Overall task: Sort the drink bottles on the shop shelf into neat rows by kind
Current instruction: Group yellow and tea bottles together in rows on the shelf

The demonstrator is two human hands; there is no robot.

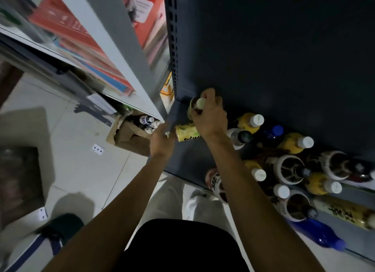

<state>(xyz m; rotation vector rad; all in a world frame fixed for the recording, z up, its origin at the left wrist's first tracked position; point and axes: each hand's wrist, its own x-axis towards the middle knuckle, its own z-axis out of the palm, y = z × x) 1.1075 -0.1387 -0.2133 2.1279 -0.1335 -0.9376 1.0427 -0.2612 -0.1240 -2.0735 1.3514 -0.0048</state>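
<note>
Right hand (211, 117): closing its fingers around the neck of a yellow bottle with a pale cap (197, 104), which is standing at the far left corner of the dark shelf (182, 154), against the back panel (274, 58).
Left hand (162, 139): gripping the end of a second yellow-labelled bottle (186, 132), which is lying on its side on the shelf just below the right hand; fingers wrapping its left end, thumb side partly hidden.
Remaining bottles: standing unsorted to the right along the shelf. Yellow bottles with white caps (250, 121) are mixing with dark bottles in white sleeves (288, 169), a blue bottle (273, 132) near the back, and a clear bottle with a dark cap (239, 137) just beside the right wrist.
Fallen stock: a blue bottle (318, 234) and a long yellow bottle (345, 212) are lying flat at the near right of the shelf.
Floor: a cardboard box (129, 137) holding white-capped bottles is sitting beside the shelf's left end; two playing cards (97, 149) are lying on the pale tiles.
Image quality: blurring at the left; labels unreadable.
</note>
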